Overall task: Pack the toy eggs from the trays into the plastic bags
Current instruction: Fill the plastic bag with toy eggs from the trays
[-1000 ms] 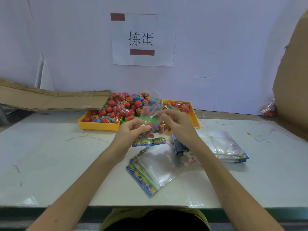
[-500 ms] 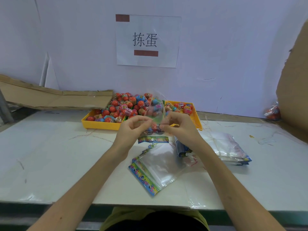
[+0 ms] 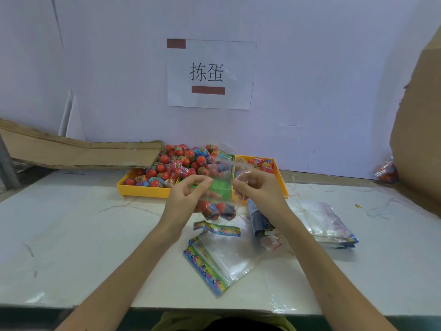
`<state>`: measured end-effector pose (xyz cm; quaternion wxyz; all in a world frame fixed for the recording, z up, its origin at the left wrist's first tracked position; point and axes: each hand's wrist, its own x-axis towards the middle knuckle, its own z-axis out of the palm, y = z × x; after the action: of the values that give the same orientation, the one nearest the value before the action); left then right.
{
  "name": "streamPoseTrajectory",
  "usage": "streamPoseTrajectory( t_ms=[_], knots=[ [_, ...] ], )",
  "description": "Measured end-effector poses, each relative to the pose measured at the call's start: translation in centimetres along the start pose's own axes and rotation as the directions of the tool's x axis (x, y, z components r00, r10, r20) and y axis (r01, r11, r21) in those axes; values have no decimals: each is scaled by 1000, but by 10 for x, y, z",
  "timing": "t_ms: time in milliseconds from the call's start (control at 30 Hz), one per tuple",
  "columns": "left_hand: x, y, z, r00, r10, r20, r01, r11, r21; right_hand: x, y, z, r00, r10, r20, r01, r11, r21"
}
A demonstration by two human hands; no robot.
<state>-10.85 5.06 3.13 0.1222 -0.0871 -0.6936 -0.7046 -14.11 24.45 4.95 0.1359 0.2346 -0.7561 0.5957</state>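
— What have you got in your hands?

— A clear plastic bag (image 3: 220, 185), held up over the middle of the tabletop (image 3: 71, 235), just in front of the trays. A few toy eggs (image 3: 218, 210) sit in its bottom. My left hand (image 3: 185, 195) pinches the bag's left edge near the top; my right hand (image 3: 256, 191) pinches the right edge, fingers curled round the film.

— How does it handle?

— I judge it light and floppy. The film is thin, probably slick, and the eggs pull the bottom down into a pouch. The eggs look hard, smooth and round, so they would likely roll out if the mouth tips.

— So where is the best hold?

— High up, at the two side edges by the mouth, as I have it. Gripping lower would squash the film against the eggs, I think.

— And around it?

— Below the bag lies a loose printed strip (image 3: 217, 229), and nearer the front edge an empty bag (image 3: 222, 261) with a colourful header, flat on the tabletop. To the right rests a stack of bags (image 3: 319, 223). Toward the back edge, the yellow tray (image 3: 143, 191) is heaped with eggs, and a second yellow tray (image 3: 278, 173) beside it holds fewer. There looks to be something green between them, but the bag hides it. Cardboard (image 3: 78, 152) leans at the back left corner.
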Motion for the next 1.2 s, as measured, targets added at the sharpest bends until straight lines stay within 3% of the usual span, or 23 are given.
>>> streamPoseTrajectory(
  t_ms=[300,367,533,733,833,967,1067,1200],
  knots=[
    [-1,3,0,983,69,-171,-72,997,-9,2,1,0,998,14,-59,-8,993,114],
    [0,4,-2,967,57,-248,-69,997,-37,3,-1,-4,997,73,18,-75,991,110],
    [0,8,-5,919,33,-394,-70,994,-79,-4,-1,0,934,143,328,-87,980,-179],
    [2,7,-2,911,-18,-412,-61,982,-178,-2,-8,1,970,95,222,-88,995,-42],
    [3,9,-5,925,-101,-367,-10,957,-290,-1,-6,3,990,88,107,-93,995,43],
    [4,15,-15,983,-153,-105,88,883,-461,1,-7,-6,993,115,26,-118,977,175],
    [1,14,-8,993,-103,49,113,951,-288,2,-9,-8,984,160,76,-174,951,255],
    [1,7,-2,1000,-7,-29,3,994,-112,1,-9,-4,976,191,104,-206,965,159]
  ],
)
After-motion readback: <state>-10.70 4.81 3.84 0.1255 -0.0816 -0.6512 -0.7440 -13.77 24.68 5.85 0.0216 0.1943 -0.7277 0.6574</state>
